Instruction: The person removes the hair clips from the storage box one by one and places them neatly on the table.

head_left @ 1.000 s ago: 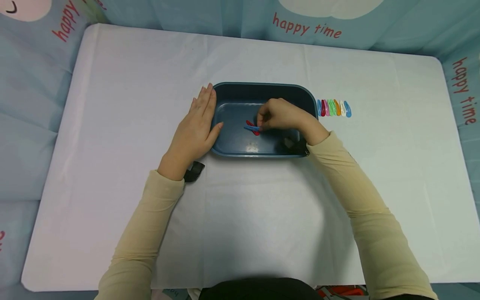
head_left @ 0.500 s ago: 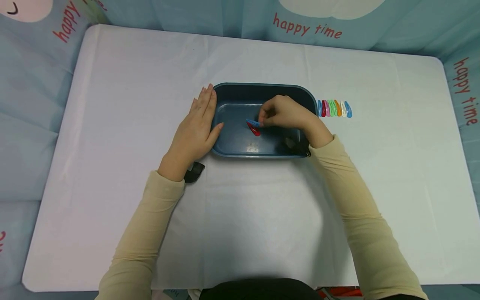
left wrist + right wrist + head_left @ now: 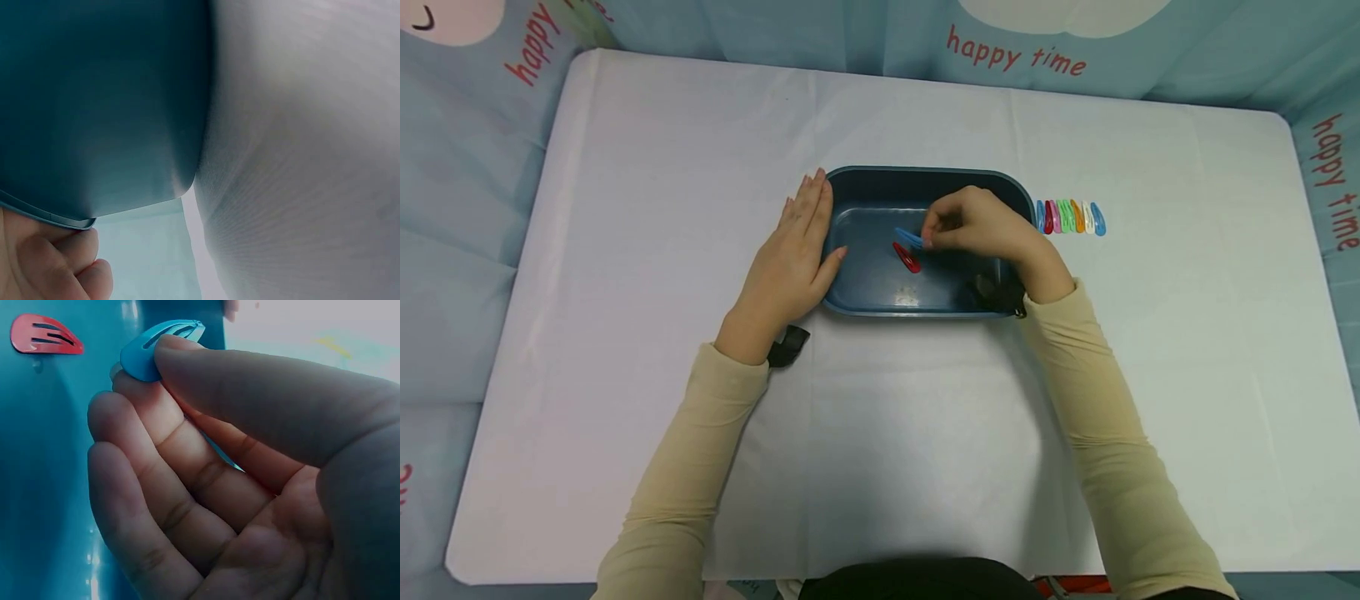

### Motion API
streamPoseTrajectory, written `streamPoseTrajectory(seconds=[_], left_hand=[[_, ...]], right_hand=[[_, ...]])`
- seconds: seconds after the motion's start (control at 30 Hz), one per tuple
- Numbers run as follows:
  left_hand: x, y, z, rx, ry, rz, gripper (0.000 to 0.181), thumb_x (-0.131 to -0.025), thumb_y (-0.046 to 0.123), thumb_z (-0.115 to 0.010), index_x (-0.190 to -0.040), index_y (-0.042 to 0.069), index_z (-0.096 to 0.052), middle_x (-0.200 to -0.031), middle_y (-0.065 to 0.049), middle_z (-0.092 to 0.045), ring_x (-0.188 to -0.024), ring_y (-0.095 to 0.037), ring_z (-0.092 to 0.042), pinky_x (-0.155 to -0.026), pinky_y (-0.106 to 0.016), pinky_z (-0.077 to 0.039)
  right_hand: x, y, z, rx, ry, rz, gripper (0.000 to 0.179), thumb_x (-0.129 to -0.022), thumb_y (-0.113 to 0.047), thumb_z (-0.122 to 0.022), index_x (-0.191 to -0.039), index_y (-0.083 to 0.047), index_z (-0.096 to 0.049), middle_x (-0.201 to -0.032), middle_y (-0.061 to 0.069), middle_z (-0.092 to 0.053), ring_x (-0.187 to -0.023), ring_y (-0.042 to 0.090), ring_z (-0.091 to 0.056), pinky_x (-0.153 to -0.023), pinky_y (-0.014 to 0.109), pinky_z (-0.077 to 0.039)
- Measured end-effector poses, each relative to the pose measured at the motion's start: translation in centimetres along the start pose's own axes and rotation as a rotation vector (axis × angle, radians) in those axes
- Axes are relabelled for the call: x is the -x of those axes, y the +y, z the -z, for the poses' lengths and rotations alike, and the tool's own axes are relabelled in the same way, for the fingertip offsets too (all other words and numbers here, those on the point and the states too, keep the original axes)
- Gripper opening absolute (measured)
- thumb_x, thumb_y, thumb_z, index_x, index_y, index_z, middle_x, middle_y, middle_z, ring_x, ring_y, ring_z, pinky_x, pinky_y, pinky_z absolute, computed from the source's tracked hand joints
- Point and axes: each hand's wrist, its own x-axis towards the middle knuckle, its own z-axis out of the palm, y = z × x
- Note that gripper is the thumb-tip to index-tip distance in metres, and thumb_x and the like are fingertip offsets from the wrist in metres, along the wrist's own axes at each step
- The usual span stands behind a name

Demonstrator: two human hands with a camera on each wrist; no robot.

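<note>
My right hand (image 3: 981, 227) is over the right half of a dark blue tub (image 3: 865, 302), pinching a blue snap hair clip (image 3: 142, 355) between thumb and fingers. Below and left of that clip, a red snap hair clip (image 3: 906, 257) lies on the tub floor; the right wrist view shows this red clip (image 3: 44, 334) at upper left. My left hand (image 3: 790, 250) rests along the tub's left rim, fingers straight and thumb reaching over the edge. From the left wrist, the tub's outer wall (image 3: 106, 112) fills much of the view, with fingertips at its rim.
A row of several coloured hair clips (image 3: 1070, 217) lies on the white table (image 3: 700, 150) just right of the tub. A black wrist device (image 3: 788, 345) sits by my left wrist. A pale blue curtain (image 3: 887, 37) hangs around the table.
My right hand has lifted the blue hair clip up and slightly right, away from the red one it overlapped. The left hand stays in place.
</note>
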Motion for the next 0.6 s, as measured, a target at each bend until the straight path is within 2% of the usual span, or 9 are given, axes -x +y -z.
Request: streamPoseTrajectory(seconds=[0.6], left_hand=[[-0.01, 0.01, -0.01, -0.001, -0.001, -0.003, 0.068, -0.098, 0.025, -0.047, -0.147, -0.008, -0.012, -0.156, -0.019, -0.007, -0.144, -0.028, -0.006, -0.114, -0.039, -0.008]], right_hand=[[0.83, 0.53, 0.23, -0.088, 0.069, 0.029, 0.004, -0.087, -0.002, -0.065, -0.086, -0.001, -0.069, -0.085, 0.009, -0.067, -0.075, 0.016, -0.058, -0.072, 0.021, -0.047]])
